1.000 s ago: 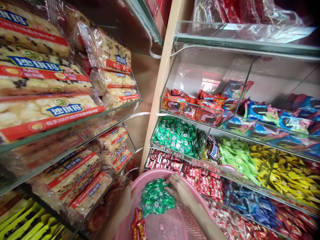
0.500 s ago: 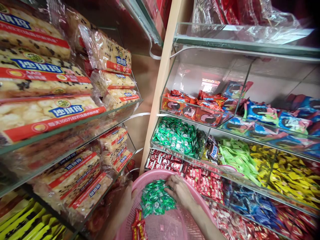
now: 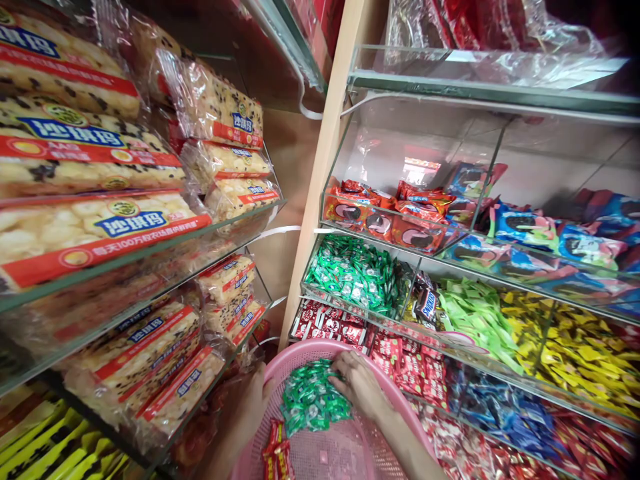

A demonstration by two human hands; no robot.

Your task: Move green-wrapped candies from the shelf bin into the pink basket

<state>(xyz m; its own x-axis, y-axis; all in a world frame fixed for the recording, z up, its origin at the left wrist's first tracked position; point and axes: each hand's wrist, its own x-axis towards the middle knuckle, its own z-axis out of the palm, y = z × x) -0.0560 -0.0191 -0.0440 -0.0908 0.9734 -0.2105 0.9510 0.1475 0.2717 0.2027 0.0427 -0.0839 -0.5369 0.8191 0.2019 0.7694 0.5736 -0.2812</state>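
A pink plastic basket [image 3: 403,407] is low in the middle of the head view. My left hand [image 3: 254,393] grips its left rim, the thumb over the edge and the other fingers hidden outside. Inside lies a heap of green-wrapped candies [image 3: 313,400], with a few red-and-yellow wrapped candies [image 3: 280,453] below it. My right hand [image 3: 357,380] reaches in over the right side. Its fingers are bent and slightly apart, touching the right edge of the green heap; I see nothing held in them.
Right of a wooden post [image 3: 320,167], a glass-fronted shelf bin holds more green candies [image 3: 355,273]. Beside it are light green candies [image 3: 475,320] and yellow candies [image 3: 585,353]. Packaged puffed-grain bars [image 3: 100,227] fill the left shelves. A glass shelf edge [image 3: 115,257] juts out there.
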